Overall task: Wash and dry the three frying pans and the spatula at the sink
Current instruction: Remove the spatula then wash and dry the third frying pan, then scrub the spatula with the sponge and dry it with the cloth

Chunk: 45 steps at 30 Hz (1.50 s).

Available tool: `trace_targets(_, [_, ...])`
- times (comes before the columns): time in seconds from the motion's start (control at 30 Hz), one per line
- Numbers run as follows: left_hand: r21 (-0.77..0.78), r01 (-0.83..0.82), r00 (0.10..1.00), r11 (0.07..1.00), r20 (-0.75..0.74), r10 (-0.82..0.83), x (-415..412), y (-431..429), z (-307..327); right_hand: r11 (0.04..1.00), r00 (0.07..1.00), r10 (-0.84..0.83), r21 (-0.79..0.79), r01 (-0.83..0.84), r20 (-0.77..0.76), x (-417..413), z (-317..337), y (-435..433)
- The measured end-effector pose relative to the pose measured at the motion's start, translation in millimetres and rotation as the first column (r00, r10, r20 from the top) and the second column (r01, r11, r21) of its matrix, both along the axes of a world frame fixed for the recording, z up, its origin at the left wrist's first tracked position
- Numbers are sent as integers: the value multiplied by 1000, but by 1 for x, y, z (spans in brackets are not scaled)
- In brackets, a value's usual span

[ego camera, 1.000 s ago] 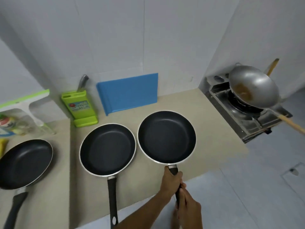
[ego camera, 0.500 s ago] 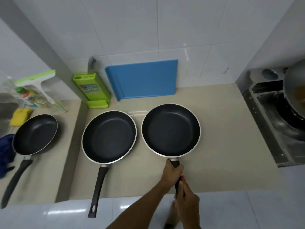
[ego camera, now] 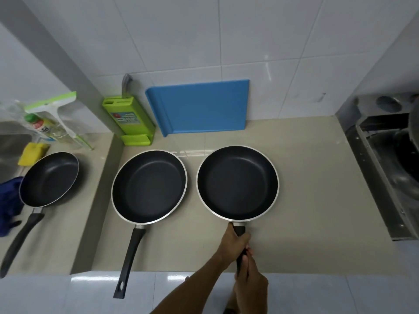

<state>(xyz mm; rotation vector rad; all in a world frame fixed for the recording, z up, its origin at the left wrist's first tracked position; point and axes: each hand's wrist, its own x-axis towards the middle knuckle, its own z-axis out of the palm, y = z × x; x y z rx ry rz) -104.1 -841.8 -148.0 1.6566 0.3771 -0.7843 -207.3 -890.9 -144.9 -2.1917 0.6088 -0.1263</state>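
Both my hands grip the right pan's (ego camera: 237, 182) black handle: left hand (ego camera: 234, 242) closed near the bowl, right hand (ego camera: 250, 284) closed around its end. The pan sits flat on the counter (ego camera: 317, 200), handle pointing back toward me, bowl toward the wall.

A: Free worktop (ego camera: 317, 200)?

B: Bare between the right pan (ego camera: 237, 183) and the stove (ego camera: 381, 177), and in front of the pans.

A: Obstructions?

B: The right pan and middle pan (ego camera: 148, 186) sit just beside each other, a narrow gap between them. Chopping board (ego camera: 199, 107) and knife block (ego camera: 130, 121) line the wall behind. The left pan (ego camera: 48, 179) crowds the sponge (ego camera: 32, 152), cloth (ego camera: 9, 200) and bottle (ego camera: 43, 128).
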Motion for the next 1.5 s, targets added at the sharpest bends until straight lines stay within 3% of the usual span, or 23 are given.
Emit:
trace_targets(0.17, [-4,5,1000,1000,-3,-5,0,-4,-8,999,998,-44,19,43,39,2,1,-6])
trace_targets(0.53, [13,41,999,999,-8,-40,0,-8,-18,998,998,8,70,-4,-58,-3,-9,-15])
trace_targets(0.83, [56,77,997,995,-11,-76,-2,-5,-22,975,961,120,213,-66,-249,-7,-9,-20])
trace_targets(1.03, [95,97,995,991,-11,-96,-6,-5,-26,966,946,154,245,-83,-286,-7,-6,-25])
trace_targets(1.27, [224,158,987,962,-27,-157,-11,0,-3,969,950,183,208,-131,-254,-6,-7,-30])
trace_targets(1.5, [489,275,926,828,97,-365,-16,39,42,972,963,226,-30,-232,-144,13,27,-36])
